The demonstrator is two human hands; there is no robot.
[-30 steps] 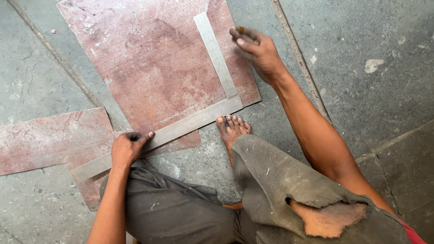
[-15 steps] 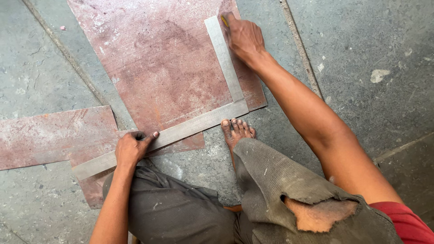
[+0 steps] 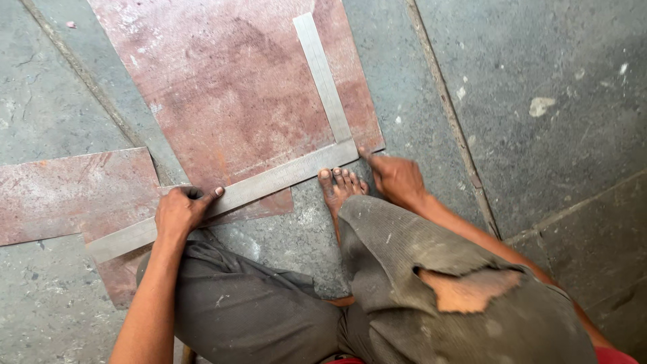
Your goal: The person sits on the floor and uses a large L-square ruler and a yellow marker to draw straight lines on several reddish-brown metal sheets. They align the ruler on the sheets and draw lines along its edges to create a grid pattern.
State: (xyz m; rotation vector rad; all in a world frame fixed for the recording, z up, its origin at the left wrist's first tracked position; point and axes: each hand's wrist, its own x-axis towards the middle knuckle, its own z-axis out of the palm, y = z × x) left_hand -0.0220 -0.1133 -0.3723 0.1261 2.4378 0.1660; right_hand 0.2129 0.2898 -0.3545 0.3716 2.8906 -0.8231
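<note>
A large rust-red metal sheet (image 3: 229, 87) lies flat on the grey stone floor. An L-shaped steel square (image 3: 283, 176) rests on it, one arm running up the sheet's right side and the other along its near edge. My left hand (image 3: 180, 210) grips and presses down the square's long arm near its left end. My right hand (image 3: 399, 178) sits just right of the square's corner, fingers closed on what looks like a thin dark marking tool whose tip touches the sheet's corner. My bare foot (image 3: 340, 189) stands right below the square.
A second rust-red sheet (image 3: 74, 192) lies at the left, partly under the square's end. A floor joint (image 3: 445, 108) runs diagonally on the right. My bent knees in grey, torn trousers (image 3: 458, 290) fill the lower view.
My right hand has travelled from the top of the square's upright arm down along it to the corner. The left hand has stayed pressed on the long arm.
</note>
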